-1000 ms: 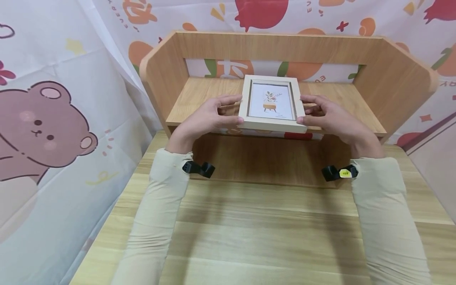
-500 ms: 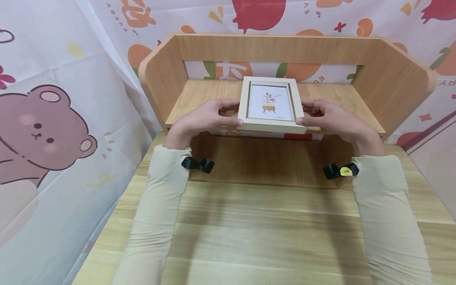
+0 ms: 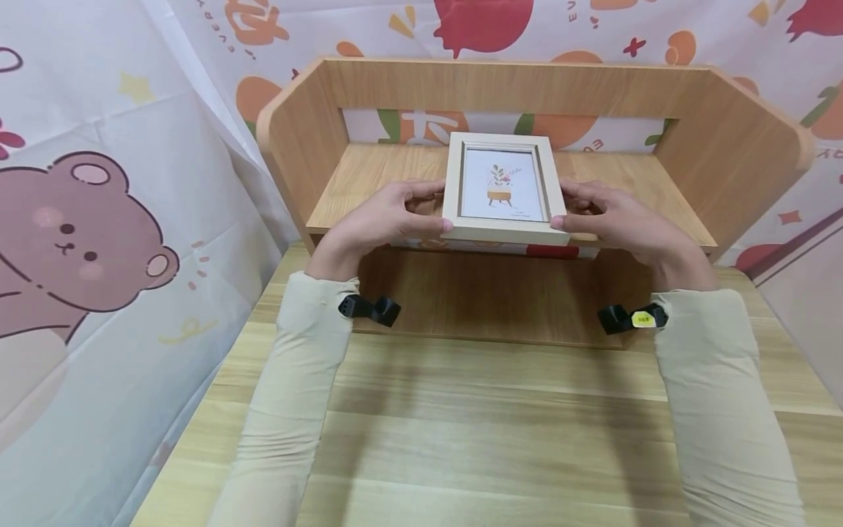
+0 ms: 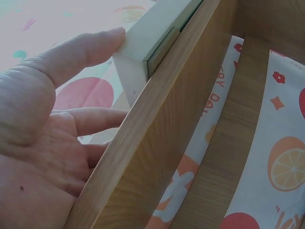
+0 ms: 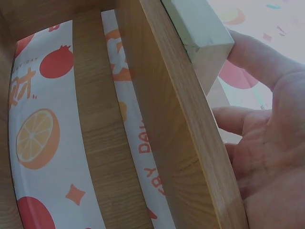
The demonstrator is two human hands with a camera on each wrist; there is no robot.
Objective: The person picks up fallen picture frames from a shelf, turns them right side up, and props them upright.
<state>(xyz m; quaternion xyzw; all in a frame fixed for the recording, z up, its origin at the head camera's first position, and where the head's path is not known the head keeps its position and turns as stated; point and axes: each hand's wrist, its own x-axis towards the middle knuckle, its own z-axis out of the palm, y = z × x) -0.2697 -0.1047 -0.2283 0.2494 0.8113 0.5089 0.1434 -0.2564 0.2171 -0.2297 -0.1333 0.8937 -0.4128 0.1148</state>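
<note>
A cream picture frame (image 3: 500, 230) lies nearly flat, face up, at the front edge of the wooden desk shelf's upper board. Behind its glass is a print of a plant in an orange pot. My left hand (image 3: 378, 219) holds the left side, thumb on the near corner and fingers along the edge. On the right side, my right hand (image 3: 622, 219) grips it the same way. The left wrist view shows the thumb (image 4: 90, 49) on the frame's corner (image 4: 143, 52). In the right wrist view, the opposite corner (image 5: 205, 38) juts past the board beside the right thumb.
The wooden shelf (image 3: 658, 190) has raised side panels and a back rail. Its lower compartment (image 3: 487, 293) opens beneath the board. The shelf stands on a pale wood table (image 3: 500, 424). Printed cloth (image 3: 395, 36) hangs behind, and a bear-print curtain (image 3: 99, 234) at the left.
The frame's far edge now sits slightly higher in the head view than half a second ago. Both hands keep their places on its sides.
</note>
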